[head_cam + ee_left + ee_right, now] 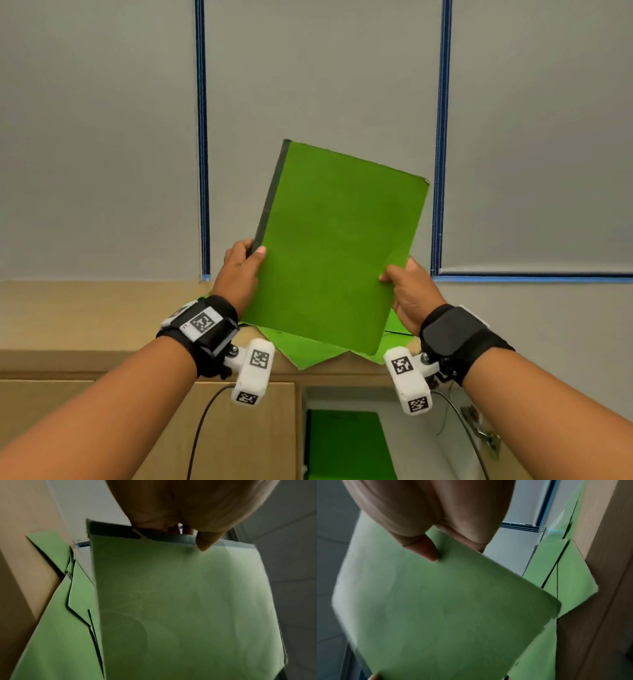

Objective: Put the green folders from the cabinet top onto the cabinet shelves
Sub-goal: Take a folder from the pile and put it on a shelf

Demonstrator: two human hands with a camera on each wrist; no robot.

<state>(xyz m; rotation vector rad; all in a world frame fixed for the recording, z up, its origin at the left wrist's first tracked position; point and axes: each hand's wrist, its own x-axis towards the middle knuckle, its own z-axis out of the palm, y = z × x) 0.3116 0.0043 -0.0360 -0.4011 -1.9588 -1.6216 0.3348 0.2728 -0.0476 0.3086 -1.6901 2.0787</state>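
I hold a green folder (337, 246) with a dark spine up in the air above the cabinet top, tilted to the right. My left hand (239, 270) grips its spine edge, thumb on the front face. My right hand (409, 291) pinches the opposite edge. The same folder (185, 608) (440, 608) fills both wrist views, thumbs pressed on it. More green folders (308, 349) (56, 622) (570, 577) lie fanned on the wooden cabinet top (85, 315), some overhanging its front edge. Another green folder (346, 442) lies on the shelf below.
A grey wall with blue vertical strips (202, 137) rises behind the cabinet. A closed wooden door (239, 431) is left of the open shelf compartment. A metal hinge (483, 431) and black cables (202, 425) hang near the opening.
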